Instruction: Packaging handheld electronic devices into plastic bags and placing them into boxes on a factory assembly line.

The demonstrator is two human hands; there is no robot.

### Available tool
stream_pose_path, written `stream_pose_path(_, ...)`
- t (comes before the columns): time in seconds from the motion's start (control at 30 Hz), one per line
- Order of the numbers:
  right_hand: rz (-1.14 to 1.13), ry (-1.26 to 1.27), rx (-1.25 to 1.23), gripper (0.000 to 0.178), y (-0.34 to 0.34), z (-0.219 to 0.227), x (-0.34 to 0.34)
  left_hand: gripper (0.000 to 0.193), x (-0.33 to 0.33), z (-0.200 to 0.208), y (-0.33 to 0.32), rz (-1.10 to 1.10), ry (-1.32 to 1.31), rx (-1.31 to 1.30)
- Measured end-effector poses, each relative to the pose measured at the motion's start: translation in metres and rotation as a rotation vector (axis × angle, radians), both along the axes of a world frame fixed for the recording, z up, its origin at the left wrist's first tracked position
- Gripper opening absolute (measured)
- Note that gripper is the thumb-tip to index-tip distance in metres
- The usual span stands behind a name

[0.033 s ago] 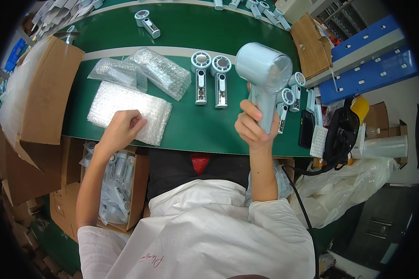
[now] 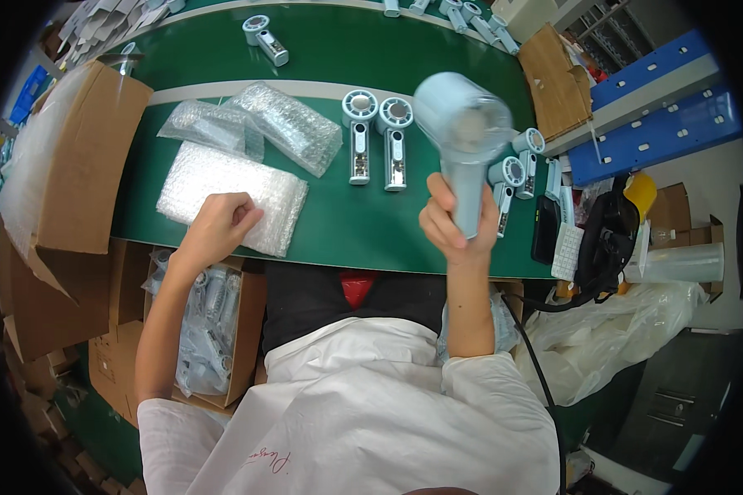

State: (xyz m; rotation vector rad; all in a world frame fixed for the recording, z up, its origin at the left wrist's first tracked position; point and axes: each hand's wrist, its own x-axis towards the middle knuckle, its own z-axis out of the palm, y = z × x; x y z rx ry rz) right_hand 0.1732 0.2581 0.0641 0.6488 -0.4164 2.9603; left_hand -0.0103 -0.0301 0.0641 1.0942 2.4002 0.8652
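My right hand (image 2: 454, 216) is wrapped round the handle of a light-blue handheld fan (image 2: 462, 115), held upright above the table; its wide barrel-shaped head is blurred. Loosely curled into a fist, my left hand (image 2: 221, 224) rests on a stack of bubble-wrap bags (image 2: 260, 194), with nothing visible in its fingers. Behind that stack lie two clear bubble-wrap pouches, a smaller one (image 2: 206, 125) and a larger one (image 2: 293, 132). Two more fans, a left one (image 2: 359, 136) and a right one (image 2: 395, 144), lie side by side between my hands.
Right of the held fan lie more fans (image 2: 506, 194), a black phone-like slab (image 2: 544, 229) and a white keypad (image 2: 565, 252). One fan (image 2: 266, 41) lies far back. Cardboard boxes (image 2: 91, 165) stand left; below, an open carton (image 2: 248, 330) holds bagged fans.
The fan in my right hand has tilted slightly, its head shifting a little left and blurring. My left hand stays on the bubble-wrap bags.
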Motion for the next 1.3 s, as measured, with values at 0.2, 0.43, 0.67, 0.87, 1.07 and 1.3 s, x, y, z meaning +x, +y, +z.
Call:
stream_pose_path(0.2, -1.03, -0.409, 1.215, 0.048, -0.052, 0.026, -0.007, 0.022, -0.007, 0.0, 0.0, -0.017, 0.004, -0.016)
stream_pose_path(0.43, -1.221, -0.326, 1.462, 0.06, -0.082, 0.001, -0.025, 0.02, -0.016, -0.015, -0.007, -0.009, -0.061, 0.021)
stream_pose_path(0.67, -1.153, -0.205, 1.612, 0.051, -0.134, -0.051, -0.052, 0.013, -0.001, -0.031, -0.008, 0.338, -0.371, 0.487)
stream_pose_path(0.87, -0.953, -0.426, 1.491, 0.043, -0.142, -0.07, -0.058, 0.01, -0.011, -0.051, -0.021, 0.369, -0.659, 0.711)
stream_pose_path(1.07, -0.895, -0.394, 1.651, 0.039, -0.128, -0.057, -0.059, 0.009, -0.012, -0.038, -0.018, 0.345, -0.406, 0.682)
stream_pose_path(1.3, -0.939, -0.089, 2.174, 0.034, -0.119, -0.006, -0.065, 0.008, 0.007, 0.003, 0.008, -0.012, 0.393, 0.427)
